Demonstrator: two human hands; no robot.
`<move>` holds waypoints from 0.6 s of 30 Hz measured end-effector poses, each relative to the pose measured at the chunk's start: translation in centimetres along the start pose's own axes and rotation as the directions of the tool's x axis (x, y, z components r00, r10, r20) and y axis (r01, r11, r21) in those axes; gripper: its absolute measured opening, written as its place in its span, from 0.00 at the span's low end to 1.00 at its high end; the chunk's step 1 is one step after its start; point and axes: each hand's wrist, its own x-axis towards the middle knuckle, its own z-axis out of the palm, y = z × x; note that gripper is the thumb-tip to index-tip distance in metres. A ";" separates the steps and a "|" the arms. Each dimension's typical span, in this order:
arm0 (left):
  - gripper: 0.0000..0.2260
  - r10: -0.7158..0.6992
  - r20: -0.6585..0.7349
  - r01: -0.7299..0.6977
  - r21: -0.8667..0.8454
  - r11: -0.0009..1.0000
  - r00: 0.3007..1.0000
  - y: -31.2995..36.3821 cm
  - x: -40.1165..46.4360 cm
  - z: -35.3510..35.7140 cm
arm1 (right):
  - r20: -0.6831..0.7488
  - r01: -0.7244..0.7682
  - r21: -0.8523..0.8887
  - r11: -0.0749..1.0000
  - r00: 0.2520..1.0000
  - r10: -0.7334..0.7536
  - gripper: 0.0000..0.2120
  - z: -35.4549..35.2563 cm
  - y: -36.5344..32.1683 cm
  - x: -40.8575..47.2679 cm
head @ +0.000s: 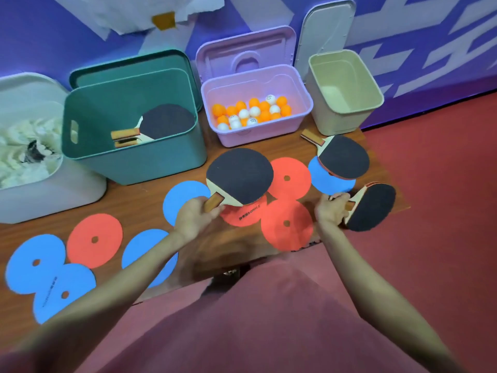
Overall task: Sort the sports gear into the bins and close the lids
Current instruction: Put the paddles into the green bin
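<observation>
Left hand [194,217]: fingers wrapped round the wooden handle of a paddle [240,175], held above the discs.
Right hand [332,209]: grasps the second paddle [370,207] likewise.
Handling: probably light, rigid; handle is the best hold.
Destination: green bin [150,160], paddles already inside.

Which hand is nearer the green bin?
Left. The left hand, holding a paddle, is just right of the green bin; the right hand is farther right.

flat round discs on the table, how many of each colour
blue flat round discs: 5
red flat round discs: 4
total: 9
</observation>
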 end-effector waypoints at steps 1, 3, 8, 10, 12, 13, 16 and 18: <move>0.19 0.002 -0.021 -0.003 -0.037 0.999 1.000 0.1 0.2 -0.8 | 0.002 -0.015 0.019 1.000 1.000 0.015 0.05 -0.1 -0.7 -0.4; 0.19 0.006 -0.065 -0.010 -0.063 0.998 0.998 0.0 0.6 -2.1 | -0.049 0.039 0.050 0.998 0.998 -0.037 0.05 0.1 -1.8 -1.1; 0.18 0.068 -0.192 -0.093 -0.129 0.987 0.979 -0.8 1.6 -6.6 | 0.048 0.377 0.084 0.922 0.923 -0.382 0.05 3.6 -5.1 -6.1; 0.16 0.082 -0.266 -0.120 -0.129 0.984 0.960 -1.4 2.4 -9.0 | 0.073 0.484 0.130 0.865 0.866 -0.495 0.04 5.2 -6.2 -7.4; 0.12 0.116 -0.317 -0.152 -0.092 0.984 0.941 -1.9 3.7 -12.2 | 0.102 0.556 0.152 0.817 0.814 -0.572 0.04 6.7 -7.5 -8.6; 0.10 0.141 -0.331 -0.169 -0.056 0.984 0.933 -2.4 4.6 -13.9 | 0.120 0.585 0.157 0.796 0.789 -0.603 0.05 7.4 -8.2 -9.2; 0.11 0.172 -0.339 -0.159 0.065 0.985 0.925 -3.9 8.2 -19.1 | 0.163 0.675 0.148 0.723 0.704 -0.691 0.05 9.4 -9.9 -11.0; 0.14 0.149 -0.266 -0.110 0.159 0.981 0.952 -4.8 10.8 -22.0 | 0.190 0.699 0.106 0.707 0.684 -0.704 0.05 10.3 -11.0 -12.4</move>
